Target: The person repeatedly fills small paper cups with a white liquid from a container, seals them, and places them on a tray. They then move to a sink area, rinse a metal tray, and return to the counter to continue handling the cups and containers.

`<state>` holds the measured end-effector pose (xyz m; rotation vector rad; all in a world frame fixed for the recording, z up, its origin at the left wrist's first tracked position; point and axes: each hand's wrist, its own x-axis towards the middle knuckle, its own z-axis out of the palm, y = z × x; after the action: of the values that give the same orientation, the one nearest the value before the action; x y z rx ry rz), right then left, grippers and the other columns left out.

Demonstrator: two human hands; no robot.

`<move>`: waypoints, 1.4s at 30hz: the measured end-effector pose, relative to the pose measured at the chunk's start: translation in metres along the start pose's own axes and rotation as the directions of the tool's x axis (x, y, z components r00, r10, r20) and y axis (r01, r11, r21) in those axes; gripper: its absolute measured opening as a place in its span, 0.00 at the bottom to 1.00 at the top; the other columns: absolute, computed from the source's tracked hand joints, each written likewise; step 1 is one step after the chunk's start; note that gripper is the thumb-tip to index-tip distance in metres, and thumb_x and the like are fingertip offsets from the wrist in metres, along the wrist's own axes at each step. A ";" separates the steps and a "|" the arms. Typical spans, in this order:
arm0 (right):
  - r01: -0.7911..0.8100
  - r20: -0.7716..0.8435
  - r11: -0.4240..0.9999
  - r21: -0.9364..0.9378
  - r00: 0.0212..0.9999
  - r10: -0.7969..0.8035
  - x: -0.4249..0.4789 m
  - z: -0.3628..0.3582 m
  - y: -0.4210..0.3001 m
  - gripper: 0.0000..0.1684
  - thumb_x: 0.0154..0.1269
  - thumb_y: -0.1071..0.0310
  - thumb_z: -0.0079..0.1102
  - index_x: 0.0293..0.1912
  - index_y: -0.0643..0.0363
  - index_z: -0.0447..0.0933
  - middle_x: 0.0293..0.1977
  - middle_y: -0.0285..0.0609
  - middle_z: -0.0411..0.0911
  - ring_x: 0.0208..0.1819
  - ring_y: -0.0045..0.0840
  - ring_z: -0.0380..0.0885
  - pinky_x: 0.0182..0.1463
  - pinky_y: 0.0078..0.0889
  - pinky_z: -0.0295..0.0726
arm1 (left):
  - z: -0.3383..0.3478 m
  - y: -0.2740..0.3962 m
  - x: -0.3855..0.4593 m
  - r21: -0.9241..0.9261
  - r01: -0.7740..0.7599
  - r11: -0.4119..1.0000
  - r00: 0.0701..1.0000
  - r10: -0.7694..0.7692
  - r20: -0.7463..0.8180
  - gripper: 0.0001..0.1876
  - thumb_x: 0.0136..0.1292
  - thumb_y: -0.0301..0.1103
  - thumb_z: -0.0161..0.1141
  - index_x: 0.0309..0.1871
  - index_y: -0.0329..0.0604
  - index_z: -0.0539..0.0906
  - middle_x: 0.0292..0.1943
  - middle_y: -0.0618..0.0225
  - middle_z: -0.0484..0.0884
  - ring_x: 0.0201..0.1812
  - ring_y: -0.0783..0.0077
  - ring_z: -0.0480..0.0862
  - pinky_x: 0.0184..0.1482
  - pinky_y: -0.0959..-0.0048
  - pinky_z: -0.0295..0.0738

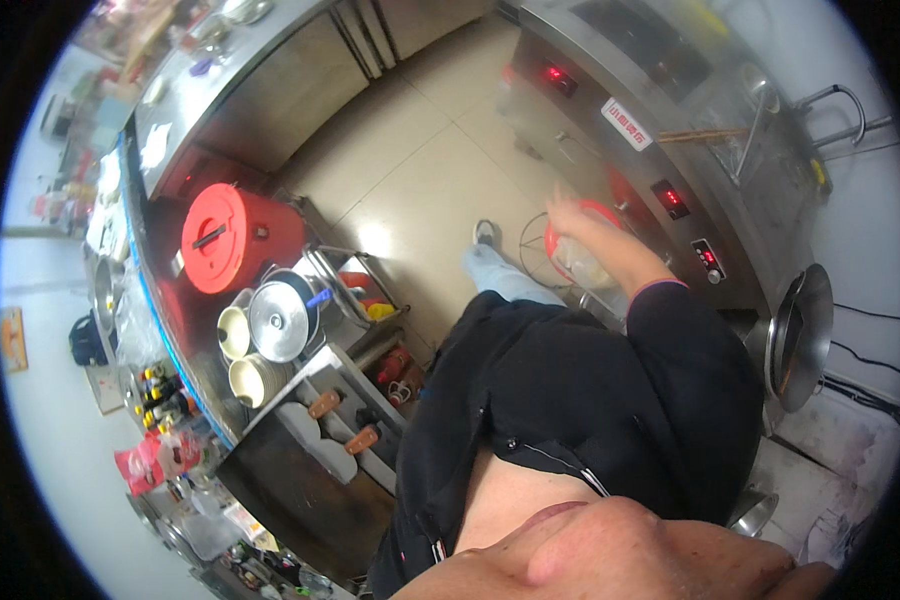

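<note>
My right hand (pixel 566 214) is stretched out low on the right, over a red-rimmed container (pixel 551 238) with pale plastic-like material (pixel 581 262) at its mouth. Motion blur hides the fingers' exact shape, and I cannot tell whether they touch the rim. Beside the container stands a thin wire frame (pixel 526 244). My left hand is out of view. Right of my hand runs a stainless steel cooking range (pixel 607 161) with several lit red displays (pixel 673 197). My foot in a shoe (pixel 484 232) rests on the tiled floor (pixel 420 165).
At left, a red lidded barrel (pixel 214 240), a metal pot lid (pixel 278 321) and stacked bowls (pixel 253 380) stand on a counter. Cleavers with wooden handles (pixel 361 440) lie near a dark board (pixel 300 480). A wok (pixel 804 341) sits at right; chopsticks (pixel 701 136) lie on the range.
</note>
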<state>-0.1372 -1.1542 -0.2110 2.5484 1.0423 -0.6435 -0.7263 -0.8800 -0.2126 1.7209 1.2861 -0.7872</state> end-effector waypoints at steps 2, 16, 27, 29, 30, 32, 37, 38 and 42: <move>-0.070 -0.065 0.996 -0.063 0.996 0.066 0.030 -0.011 0.020 0.36 0.59 0.65 0.53 0.66 0.53 0.54 0.68 0.68 0.32 0.53 0.49 0.71 0.41 0.45 0.81 | -0.019 0.018 0.015 0.047 0.012 0.999 0.999 -0.013 0.030 0.21 0.55 0.45 0.56 0.47 0.39 0.81 0.47 0.51 0.80 0.50 0.54 0.79 0.49 0.61 0.74; -0.298 0.097 0.838 -0.457 0.920 0.379 0.192 -0.096 0.104 0.50 0.52 0.77 0.55 0.70 0.42 0.44 0.66 0.67 0.16 0.28 0.56 0.78 0.14 0.39 0.77 | -0.152 0.209 0.113 0.086 -0.039 0.996 0.995 0.031 0.097 0.22 0.55 0.45 0.57 0.48 0.38 0.80 0.47 0.49 0.79 0.51 0.53 0.79 0.49 0.61 0.74; 0.159 0.296 0.382 -0.910 0.895 0.333 0.190 -0.117 0.101 0.19 0.55 0.70 0.52 0.48 0.61 0.75 0.39 0.54 0.69 0.17 0.34 0.74 0.33 0.56 0.74 | -0.212 0.219 0.178 0.151 -0.019 0.988 0.993 0.001 0.118 0.23 0.54 0.45 0.57 0.48 0.38 0.80 0.48 0.48 0.79 0.51 0.53 0.79 0.50 0.61 0.74; 0.187 0.375 0.416 -0.890 0.820 0.433 0.194 -0.103 0.096 0.16 0.56 0.70 0.51 0.44 0.64 0.77 0.31 0.52 0.74 0.12 0.30 0.72 0.31 0.54 0.77 | -0.226 0.220 0.194 0.175 -0.005 0.985 0.990 -0.020 0.139 0.23 0.54 0.45 0.57 0.48 0.38 0.80 0.48 0.48 0.79 0.51 0.53 0.79 0.50 0.61 0.74; 0.204 0.424 0.452 -0.868 0.777 0.465 0.196 -0.103 0.091 0.15 0.56 0.70 0.50 0.42 0.65 0.78 0.27 0.52 0.77 0.09 0.29 0.71 0.30 0.53 0.78 | -0.228 0.220 0.197 0.180 0.004 0.984 0.987 -0.033 0.159 0.23 0.54 0.46 0.57 0.49 0.38 0.80 0.48 0.48 0.79 0.51 0.53 0.79 0.50 0.61 0.74; 0.015 0.365 0.611 -0.792 0.814 0.452 0.208 -0.100 0.088 0.23 0.58 0.68 0.50 0.54 0.62 0.72 0.50 0.63 0.69 0.15 0.33 0.77 0.14 0.36 0.77 | -0.233 0.226 0.210 0.175 0.016 0.985 0.982 -0.049 0.184 0.24 0.54 0.46 0.57 0.49 0.38 0.80 0.48 0.48 0.79 0.52 0.53 0.78 0.50 0.61 0.74; -0.278 0.269 0.919 -0.279 0.896 0.353 0.263 -0.110 0.052 0.24 0.63 0.65 0.47 0.58 0.59 0.68 0.63 0.65 0.54 0.44 0.41 0.80 0.31 0.35 0.83 | -0.259 0.259 0.247 0.199 -0.005 0.980 0.971 -0.043 0.236 0.24 0.54 0.46 0.57 0.49 0.38 0.80 0.49 0.47 0.79 0.52 0.53 0.78 0.51 0.61 0.74; -0.247 0.366 0.958 -0.145 0.886 0.283 0.280 -0.126 0.038 0.25 0.60 0.64 0.51 0.58 0.59 0.68 0.60 0.63 0.60 0.47 0.40 0.78 0.41 0.34 0.80 | -0.271 0.269 0.261 0.218 -0.016 0.976 0.972 -0.036 0.234 0.24 0.54 0.46 0.57 0.49 0.37 0.80 0.49 0.47 0.79 0.52 0.53 0.78 0.51 0.61 0.74; -0.422 0.372 0.833 0.357 0.883 0.287 0.333 -0.183 -0.026 0.17 0.52 0.61 0.57 0.37 0.63 0.80 0.40 0.53 0.79 0.45 0.38 0.79 0.47 0.38 0.78 | -0.301 0.322 0.316 0.290 -0.093 0.952 0.965 0.014 0.264 0.24 0.54 0.46 0.57 0.49 0.37 0.80 0.49 0.47 0.78 0.52 0.53 0.78 0.51 0.61 0.73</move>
<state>0.1073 -0.8627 -0.2295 2.7688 0.3160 -1.2162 -0.3276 -0.5169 -0.2640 1.8071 0.9743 -1.1826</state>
